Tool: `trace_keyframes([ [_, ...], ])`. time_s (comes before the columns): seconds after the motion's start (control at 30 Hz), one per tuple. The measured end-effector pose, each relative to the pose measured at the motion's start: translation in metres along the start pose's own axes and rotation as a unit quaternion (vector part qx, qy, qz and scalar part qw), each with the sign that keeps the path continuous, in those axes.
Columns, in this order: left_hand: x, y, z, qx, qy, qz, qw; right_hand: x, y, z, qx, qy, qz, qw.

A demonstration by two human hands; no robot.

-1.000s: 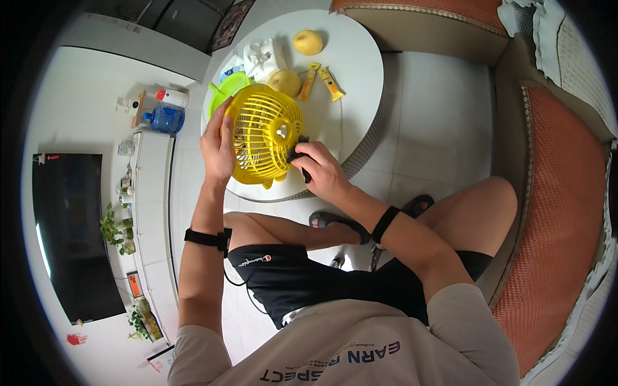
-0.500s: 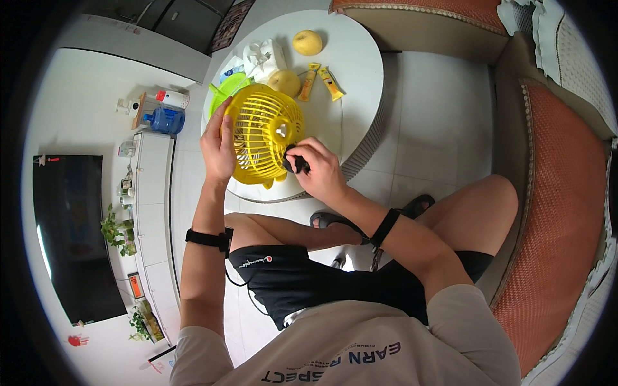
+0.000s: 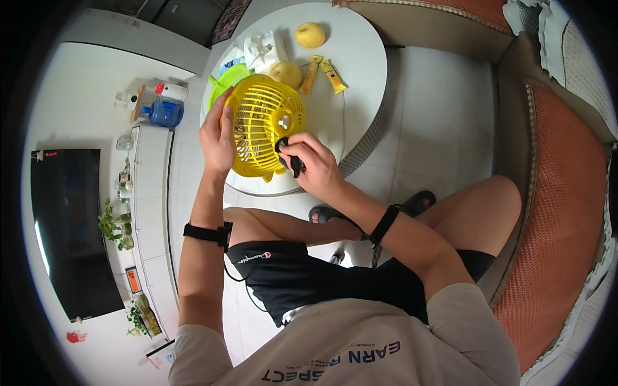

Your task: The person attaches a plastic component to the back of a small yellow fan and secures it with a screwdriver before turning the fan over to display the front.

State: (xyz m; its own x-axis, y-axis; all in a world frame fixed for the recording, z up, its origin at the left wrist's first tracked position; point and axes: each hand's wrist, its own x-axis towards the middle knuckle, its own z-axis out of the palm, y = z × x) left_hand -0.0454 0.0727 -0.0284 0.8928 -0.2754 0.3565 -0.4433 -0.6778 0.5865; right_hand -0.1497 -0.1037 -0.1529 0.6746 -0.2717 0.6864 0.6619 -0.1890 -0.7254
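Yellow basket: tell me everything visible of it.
The yellow basket looks plastic and rounded, with slotted walls, a wide rim and a white piece at its base's middle. It is tilted, base up and toward the person's right, over the near part of the white table; whether it rests there is unclear. The left hand grips its rim; a black object in the right hand appears to touch its base.

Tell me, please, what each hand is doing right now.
Left hand: holding the yellow basket at its rim.
Right hand: closed on a black object; its kind cannot be told.
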Motion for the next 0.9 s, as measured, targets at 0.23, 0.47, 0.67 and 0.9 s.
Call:
trace_keyframes([
  [0.23,0.005,-0.003,0.004,-0.019,-0.015,0.013,1.000,-0.021,0.054,0.009,-0.020,0.121,0.180,0.976],
  [0.47,0.006,-0.008,-0.004,-0.072,-0.041,0.009,0.997,0.028,0.043,0.019,-0.042,0.154,0.228,0.960],
  [0.67,0.015,-0.007,-0.002,-0.088,-0.077,0.024,0.993,0.003,0.063,0.007,-0.030,0.091,0.092,0.991],
  [0.9,0.011,-0.014,-0.011,-0.108,-0.085,0.008,0.990,0.036,0.050,0.010,-0.074,0.067,0.188,0.977],
])
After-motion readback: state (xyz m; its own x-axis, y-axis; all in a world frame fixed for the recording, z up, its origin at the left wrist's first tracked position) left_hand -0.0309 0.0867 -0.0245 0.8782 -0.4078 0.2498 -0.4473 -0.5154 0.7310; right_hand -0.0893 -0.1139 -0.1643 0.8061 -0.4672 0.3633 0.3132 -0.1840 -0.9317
